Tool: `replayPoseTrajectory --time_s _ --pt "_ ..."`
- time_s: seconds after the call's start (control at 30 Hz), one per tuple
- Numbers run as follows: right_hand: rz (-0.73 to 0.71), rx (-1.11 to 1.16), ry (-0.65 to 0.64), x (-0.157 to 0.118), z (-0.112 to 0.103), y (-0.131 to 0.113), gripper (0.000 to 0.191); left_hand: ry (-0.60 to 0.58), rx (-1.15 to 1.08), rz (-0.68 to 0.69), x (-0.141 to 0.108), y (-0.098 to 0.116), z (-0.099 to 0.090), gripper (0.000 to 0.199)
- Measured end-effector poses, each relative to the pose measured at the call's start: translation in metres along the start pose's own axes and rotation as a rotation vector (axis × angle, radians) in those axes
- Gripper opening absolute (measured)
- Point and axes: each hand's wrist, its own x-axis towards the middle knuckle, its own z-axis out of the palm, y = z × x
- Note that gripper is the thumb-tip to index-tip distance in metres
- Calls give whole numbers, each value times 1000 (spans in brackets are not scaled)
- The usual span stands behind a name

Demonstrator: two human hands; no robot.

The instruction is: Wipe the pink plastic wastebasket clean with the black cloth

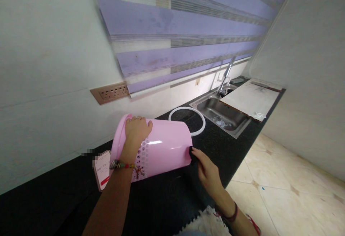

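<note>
A pink plastic bin (169, 140) with a band of round holes lies on its side on the dark countertop. My left hand (137, 130) is closed over its upper side near the wide rim, steadying it. At the bin's narrow end, my right hand (207, 171) pinches a small black object (191, 154) against the bottom edge; its kind is not clear. Behind that end, a white ring (202, 121) lies flat on the counter, partly hidden by the bin. A phone (102, 171) showing a timer is left of the bin, partly covered by it.
Farther right, a steel sink (199, 103) with a faucet (226, 76) is set into the counter (215, 146). A white board (250, 97) covers part of it, with crumpled clear plastic (259, 115) at its corner. A wall outlet (113, 92) and striped blind (188, 24) are behind.
</note>
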Motion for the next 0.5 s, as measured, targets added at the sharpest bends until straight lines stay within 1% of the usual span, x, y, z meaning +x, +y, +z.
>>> replayPoseTrajectory --time_s 0.07,0.13,0.2,0.27,0.33,0.4,0.5 --pt "-166 6 4 16 14 -18 43 -52 -1 81 4 -3 0 51" --pt "-252 -4 -10 29 25 -31 47 -82 -7 154 8 -6 -1 48" --pt "-264 -19 -27 36 32 -38 51 -82 -10 186 9 -7 -2 46" --pt "-250 -30 -43 35 33 -38 54 -72 -12 192 7 -6 -3 46" --pt "-249 -37 -57 29 30 -34 54 -54 -21 193 3 -5 -4 44" --pt "-245 -55 -56 21 25 -29 54 -3 -28 183 -2 -2 -5 41" --pt "-219 -98 -46 16 20 -20 53 61 -31 113 -9 3 -7 42"
